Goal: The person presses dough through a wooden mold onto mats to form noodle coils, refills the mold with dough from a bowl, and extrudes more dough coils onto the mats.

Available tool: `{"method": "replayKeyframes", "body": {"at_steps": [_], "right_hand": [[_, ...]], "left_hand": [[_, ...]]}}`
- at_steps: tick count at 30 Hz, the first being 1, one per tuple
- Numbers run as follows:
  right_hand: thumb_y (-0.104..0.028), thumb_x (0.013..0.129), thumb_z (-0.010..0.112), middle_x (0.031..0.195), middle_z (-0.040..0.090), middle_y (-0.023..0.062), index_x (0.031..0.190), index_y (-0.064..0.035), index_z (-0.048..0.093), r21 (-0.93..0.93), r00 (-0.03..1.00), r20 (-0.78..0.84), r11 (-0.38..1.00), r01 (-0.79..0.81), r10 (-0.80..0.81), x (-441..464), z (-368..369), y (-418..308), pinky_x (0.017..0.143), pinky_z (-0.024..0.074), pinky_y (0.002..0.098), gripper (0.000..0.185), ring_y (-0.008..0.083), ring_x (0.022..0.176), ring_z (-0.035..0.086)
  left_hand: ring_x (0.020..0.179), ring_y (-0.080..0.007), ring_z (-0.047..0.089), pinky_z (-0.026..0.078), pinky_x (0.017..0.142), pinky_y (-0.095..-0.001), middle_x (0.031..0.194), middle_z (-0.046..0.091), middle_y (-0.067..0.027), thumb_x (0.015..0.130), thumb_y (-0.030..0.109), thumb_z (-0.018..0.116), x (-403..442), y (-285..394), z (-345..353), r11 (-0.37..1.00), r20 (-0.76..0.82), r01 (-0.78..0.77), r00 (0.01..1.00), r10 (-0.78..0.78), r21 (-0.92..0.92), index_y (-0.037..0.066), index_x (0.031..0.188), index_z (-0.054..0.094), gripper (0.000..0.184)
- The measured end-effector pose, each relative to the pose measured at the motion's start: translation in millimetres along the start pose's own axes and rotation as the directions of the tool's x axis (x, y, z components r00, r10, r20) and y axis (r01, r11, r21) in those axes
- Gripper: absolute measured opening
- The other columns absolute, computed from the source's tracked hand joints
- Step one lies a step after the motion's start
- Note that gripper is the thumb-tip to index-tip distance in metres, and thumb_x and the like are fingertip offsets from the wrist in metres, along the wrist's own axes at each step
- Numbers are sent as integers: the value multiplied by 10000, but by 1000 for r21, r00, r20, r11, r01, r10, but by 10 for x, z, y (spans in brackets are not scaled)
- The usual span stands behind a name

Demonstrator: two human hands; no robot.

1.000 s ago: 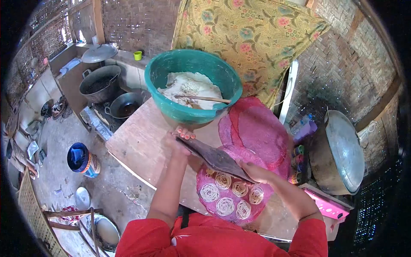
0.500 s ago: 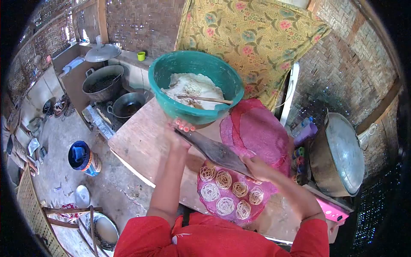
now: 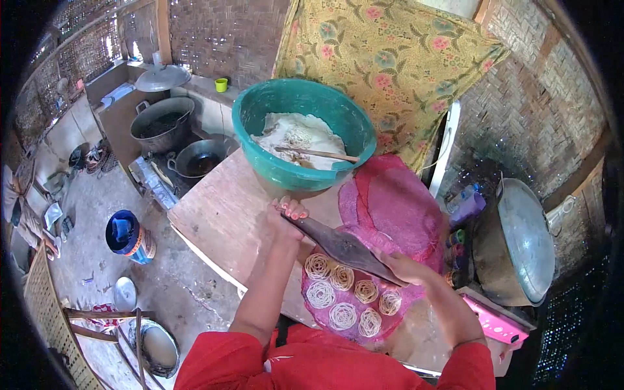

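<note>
Both hands grip a dark wooden press (image 3: pixel 341 246) with narrow ends, held slanting over the table. My left hand (image 3: pixel 287 218) is wrapped round its upper left end, just below the green basin. Round the lower right end closes my right hand (image 3: pixel 400 268). Beneath and in front of the press, several coiled noodle nests (image 3: pixel 342 316), some white and some tan, lie on a pink mesh mat (image 3: pixel 390 330). The underside of the press and what is directly below it are hidden.
A green basin (image 3: pixel 260 162) holds white flour or dough (image 3: pixel 296 130) and a wooden stick (image 3: pixel 317 154). A second pink mesh sheet (image 3: pixel 406 201) lies behind the press. A large lidded pot (image 3: pixel 526 240) stands right; blackened pans (image 3: pixel 198 159) stand left. A blue bucket (image 3: pixel 130 237) is on the floor.
The press and both hands have shifted slightly down and to the right in the view, which has itself moved a little. Both hands keep their grip.
</note>
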State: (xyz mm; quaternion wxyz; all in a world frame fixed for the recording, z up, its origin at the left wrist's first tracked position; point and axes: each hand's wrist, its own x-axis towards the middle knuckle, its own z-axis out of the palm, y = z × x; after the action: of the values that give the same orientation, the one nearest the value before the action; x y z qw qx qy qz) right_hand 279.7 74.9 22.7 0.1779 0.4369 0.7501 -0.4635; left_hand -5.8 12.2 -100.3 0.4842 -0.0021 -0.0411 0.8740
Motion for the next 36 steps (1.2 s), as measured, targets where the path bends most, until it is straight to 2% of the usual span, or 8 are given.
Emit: {"method": "replayKeyframes", "body": {"at_steps": [2,4,6,10,19,27,32,36], "right_hand": [[-759,837,241,763,634,130,1142,9,557,652,927,335,752,-99,-169,86,20,153,523,488,326,885,192,533,577],[-804,788,216,952,635,172,1318,-16,407,684,891,386,721,-105,-237,435,106,409,557,513,336,969,213,602,606],[-807,789,212,959,628,179,1305,-55,444,892,736,412,402,-206,-537,762,339,529,582,517,352,941,219,653,619],[-795,800,236,921,629,159,1311,-96,449,922,733,356,344,-176,-579,1051,580,505,592,514,343,891,215,661,614],[-760,831,260,864,615,126,1245,-99,493,846,786,351,533,-32,-509,1140,578,473,547,457,306,813,178,631,571],[-733,856,268,802,604,97,1174,-95,540,551,884,73,757,351,-462,1062,647,123,503,399,275,763,142,603,532],[-717,872,273,763,596,79,1129,-92,569,643,933,246,764,45,-262,135,132,-405,475,362,255,737,119,585,509],[-729,866,262,701,556,33,1018,-86,589,360,915,366,932,29,-170,-15,-202,212,473,375,250,737,112,583,508]], "left_hand": [[388,-109,325,352,461,-283,456,325,46,876,323,328,20,35,-93,998,23,25,999,-24,-51,168,589,394,333],[381,-94,325,346,454,-264,453,329,57,871,304,350,43,77,-160,994,51,46,998,-41,-98,173,584,400,320],[377,-79,334,339,445,-246,456,343,63,862,280,360,52,124,-267,973,59,62,997,-50,-221,174,586,405,299],[377,-72,340,339,450,-239,459,349,71,858,257,364,56,163,-346,947,56,23,998,-6,-320,182,584,402,288],[388,-51,331,349,446,-213,470,363,78,793,136,383,153,308,-174,955,30,-212,974,223,-209,177,583,403,215],[356,-57,312,337,413,-227,456,343,69,868,230,373,95,485,204,950,184,-39,978,100,-309,172,591,390,283],[375,-68,344,358,433,-235,460,352,64,891,300,389,9,514,476,978,347,38,937,37,-205,177,594,391,322],[401,-114,377,387,484,-285,459,342,44,903,387,359,-126,-185,808,988,71,-45,997,35,148,175,602,392,370]]}}
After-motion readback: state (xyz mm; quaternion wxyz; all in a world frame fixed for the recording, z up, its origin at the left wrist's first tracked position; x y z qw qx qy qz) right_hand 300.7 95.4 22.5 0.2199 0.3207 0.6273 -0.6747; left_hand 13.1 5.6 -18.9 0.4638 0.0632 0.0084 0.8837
